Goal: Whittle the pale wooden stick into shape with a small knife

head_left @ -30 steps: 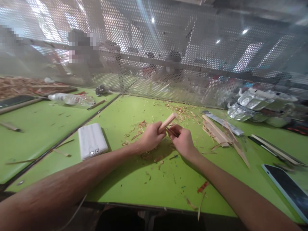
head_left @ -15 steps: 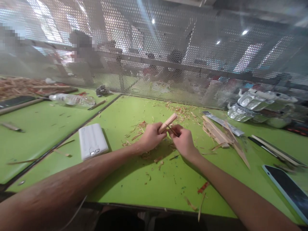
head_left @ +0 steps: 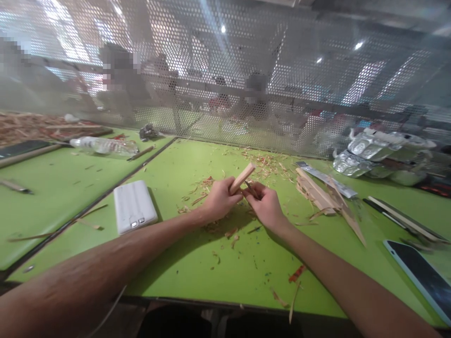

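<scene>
My left hand (head_left: 220,199) is wrapped round a pale wooden stick (head_left: 244,177), whose far end points up and to the right. Close beside it, my right hand (head_left: 267,204) is closed on a thin, dark blade (head_left: 251,188), mostly hidden by the fingers. The blade's exposed end lies near the stick; whether they touch I cannot tell. Curled wood shavings (head_left: 266,164) are scattered on the green table (head_left: 190,263) around both hands.
A white power bank (head_left: 135,206) lies by my left forearm. On the right are wooden strips (head_left: 319,192), a metal ruler (head_left: 326,180), foil-wrapped objects (head_left: 377,152) and a phone (head_left: 419,274). A plastic bottle (head_left: 105,146) lies at left; a perforated screen (head_left: 211,108) borders the back.
The blade has drawn back from the stick slightly, toward my right palm. The stick has shifted a little to the left with my left hand.
</scene>
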Motion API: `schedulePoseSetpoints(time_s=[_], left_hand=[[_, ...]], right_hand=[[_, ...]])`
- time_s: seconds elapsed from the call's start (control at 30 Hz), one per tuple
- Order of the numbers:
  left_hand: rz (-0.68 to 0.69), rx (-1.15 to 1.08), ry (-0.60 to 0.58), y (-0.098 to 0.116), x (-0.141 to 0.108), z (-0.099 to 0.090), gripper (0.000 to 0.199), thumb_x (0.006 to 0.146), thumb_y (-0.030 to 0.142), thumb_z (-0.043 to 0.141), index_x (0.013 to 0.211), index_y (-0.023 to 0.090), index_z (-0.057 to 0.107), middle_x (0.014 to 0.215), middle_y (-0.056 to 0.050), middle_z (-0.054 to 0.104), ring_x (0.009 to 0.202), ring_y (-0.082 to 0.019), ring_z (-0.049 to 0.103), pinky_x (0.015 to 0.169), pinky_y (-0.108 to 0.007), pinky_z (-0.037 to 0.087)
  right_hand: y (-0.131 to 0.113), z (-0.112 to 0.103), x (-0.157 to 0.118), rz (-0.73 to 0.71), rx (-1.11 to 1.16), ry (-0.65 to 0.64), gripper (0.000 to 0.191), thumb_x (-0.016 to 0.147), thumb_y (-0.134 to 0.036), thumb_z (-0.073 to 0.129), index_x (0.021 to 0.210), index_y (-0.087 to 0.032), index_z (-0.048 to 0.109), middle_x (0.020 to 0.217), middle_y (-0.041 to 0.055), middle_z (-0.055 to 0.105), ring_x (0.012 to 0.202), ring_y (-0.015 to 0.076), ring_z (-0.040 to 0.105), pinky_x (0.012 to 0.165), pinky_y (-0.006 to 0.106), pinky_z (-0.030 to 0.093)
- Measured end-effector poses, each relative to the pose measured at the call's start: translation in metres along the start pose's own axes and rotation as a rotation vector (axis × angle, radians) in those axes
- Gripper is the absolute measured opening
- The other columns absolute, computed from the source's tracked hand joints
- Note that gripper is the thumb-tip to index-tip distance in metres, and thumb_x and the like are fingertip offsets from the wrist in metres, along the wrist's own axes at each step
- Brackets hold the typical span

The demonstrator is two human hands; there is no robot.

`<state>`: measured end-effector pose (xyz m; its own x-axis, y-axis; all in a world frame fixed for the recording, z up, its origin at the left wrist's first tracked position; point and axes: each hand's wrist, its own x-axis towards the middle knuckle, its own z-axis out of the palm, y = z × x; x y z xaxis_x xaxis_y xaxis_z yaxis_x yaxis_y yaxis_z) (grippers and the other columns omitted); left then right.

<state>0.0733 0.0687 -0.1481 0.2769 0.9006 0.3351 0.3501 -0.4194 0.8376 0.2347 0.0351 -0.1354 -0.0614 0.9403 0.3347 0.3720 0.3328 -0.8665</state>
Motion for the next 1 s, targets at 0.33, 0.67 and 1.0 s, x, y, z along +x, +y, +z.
schedulePoseSetpoints(time_s=[0.33, 0.67, 1.0], left_hand=[[0.066, 0.089, -0.008, 0.003, 0.001, -0.001, 0.015, 0.074, 0.013, 0.06, 0.067, 0.02, 0.048, 0.059, 0.005, 0.047, 0.057, -0.012, 0.042, 0.054, -0.025, 0.027], [0.088, 0.111, -0.016, 0.001, 0.001, 0.0, 0.022, 0.073, 0.012, 0.058, 0.064, 0.021, 0.042, 0.057, 0.006, 0.042, 0.054, -0.011, 0.038, 0.053, -0.026, 0.024], [0.075, 0.127, -0.017, -0.004, 0.001, 0.001, 0.023, 0.075, 0.012, 0.061, 0.064, 0.022, 0.042, 0.057, 0.006, 0.043, 0.054, -0.011, 0.037, 0.053, -0.026, 0.024]], right_hand=[[0.007, -0.001, 0.005, -0.006, 0.023, 0.06, 0.038, 0.074, -0.055, 0.076, 0.071, -0.021, 0.06, 0.066, 0.001, 0.063, 0.062, 0.017, 0.056, 0.06, 0.03, 0.046], [0.015, -0.001, 0.004, -0.028, -0.014, 0.029, 0.04, 0.078, -0.059, 0.075, 0.075, -0.021, 0.063, 0.068, 0.0027, 0.065, 0.065, 0.0191, 0.058, 0.068, 0.036, 0.051], [0.008, 0.001, -0.001, 0.016, -0.028, -0.03, 0.046, 0.081, -0.064, 0.071, 0.077, -0.019, 0.062, 0.072, 0.0055, 0.066, 0.066, 0.0193, 0.059, 0.064, 0.036, 0.049]])
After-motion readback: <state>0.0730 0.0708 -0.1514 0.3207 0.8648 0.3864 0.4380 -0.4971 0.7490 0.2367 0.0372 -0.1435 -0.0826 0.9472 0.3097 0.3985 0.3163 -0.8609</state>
